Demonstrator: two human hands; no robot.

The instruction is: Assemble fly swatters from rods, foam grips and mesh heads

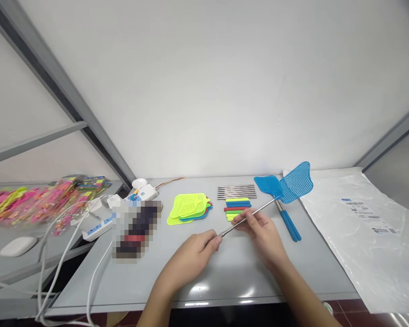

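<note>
My left hand [195,254] is closed round the lower end of a fly swatter's metal rod [231,229]. Further up, the fingers of my right hand [263,234] pinch the same rod. At its far end is a blue mesh head [297,182], raised at a slant to the right. Beneath it on the table lie blue fly swatters with blue grips [289,225], one head [268,185] showing. Just beyond my right hand is a stack of coloured handle grips [237,204], partly hidden by my fingers. Behind them several metal rods [236,191] lie side by side.
Yellow and blue swatter heads [189,206] are stacked left of the grips. A white plastic mailer [371,245] covers the right side. Power strips [98,228] with white cables, a pixelated object [136,231] and bagged colourful items [51,200] are at left. A wall stands behind.
</note>
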